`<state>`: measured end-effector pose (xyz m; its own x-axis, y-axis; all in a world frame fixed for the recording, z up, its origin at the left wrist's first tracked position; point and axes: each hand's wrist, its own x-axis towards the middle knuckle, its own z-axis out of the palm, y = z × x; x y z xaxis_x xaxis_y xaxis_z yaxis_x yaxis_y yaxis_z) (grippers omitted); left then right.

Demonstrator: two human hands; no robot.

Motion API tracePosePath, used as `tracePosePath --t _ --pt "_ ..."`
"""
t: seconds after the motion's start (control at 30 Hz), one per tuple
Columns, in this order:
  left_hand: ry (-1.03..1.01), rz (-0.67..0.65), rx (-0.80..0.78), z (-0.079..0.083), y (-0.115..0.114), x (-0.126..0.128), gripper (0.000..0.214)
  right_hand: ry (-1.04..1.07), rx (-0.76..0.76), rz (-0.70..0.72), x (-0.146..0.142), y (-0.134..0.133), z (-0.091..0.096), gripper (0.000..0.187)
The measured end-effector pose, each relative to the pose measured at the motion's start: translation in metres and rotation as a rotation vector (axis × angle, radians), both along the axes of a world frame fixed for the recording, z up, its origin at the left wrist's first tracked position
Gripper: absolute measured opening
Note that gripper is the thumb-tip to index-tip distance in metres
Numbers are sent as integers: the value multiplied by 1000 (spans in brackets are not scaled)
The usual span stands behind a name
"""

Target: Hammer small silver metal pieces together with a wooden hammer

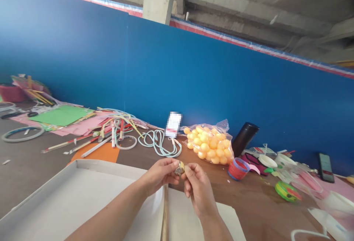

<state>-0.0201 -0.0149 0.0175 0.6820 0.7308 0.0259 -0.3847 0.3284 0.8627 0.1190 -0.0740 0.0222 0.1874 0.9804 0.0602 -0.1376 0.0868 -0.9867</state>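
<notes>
In the head view, my left hand (163, 174) and my right hand (198, 185) meet above the table's near edge. Between their fingertips is a small yellow and silvery object (179, 168), too small to name. Thumb and fingers of my left hand pinch its left side. My right thumb and forefinger close on its right side, and the other right fingers are curled in. Under my left forearm lies a shallow white box (110, 171). Off-white card (182, 211) lies below my right hand, and a thin brown edge (165, 211) runs between the two.
Behind my hands lie a bag of orange balls (210, 143), a pale blue cord (159, 143), a black bottle (245, 138) and a red-blue roll (238, 168). Coloured paper (63, 115) and sticks crowd the left. A phone (326, 167) leans at right. A blue wall (177, 71) closes the back.
</notes>
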Motion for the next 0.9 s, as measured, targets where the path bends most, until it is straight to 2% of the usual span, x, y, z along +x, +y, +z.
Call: tracePosePath --t 0.07,0.13,0.27,0.37,0.43,0.5,0.67,0.9 --pt "-51 12 -35 0 2 0 28 -108 -25 -40 4 -1 0 26" --pt "-89 70 -84 0 6 -1 27 -308 -88 -52 7 -2 -4 24" --pt "-116 244 -192 1 17 -7 23 -534 -179 108 4 -11 -14 17" --pt "-126 331 -225 4 22 -11 20 -807 -143 265 -4 -20 -14 43" --pt "-128 346 -227 5 22 -12 20 -916 -136 284 -12 -23 -11 56" --pt "-123 339 -226 5 21 -11 20 -994 -148 249 -20 -24 -11 56" --pt "-99 331 -224 0 22 -9 21 -1224 -214 74 -37 -19 -23 36" --pt "-91 349 -197 -2 24 -11 21 -1178 -164 -19 -24 -1 -27 25"
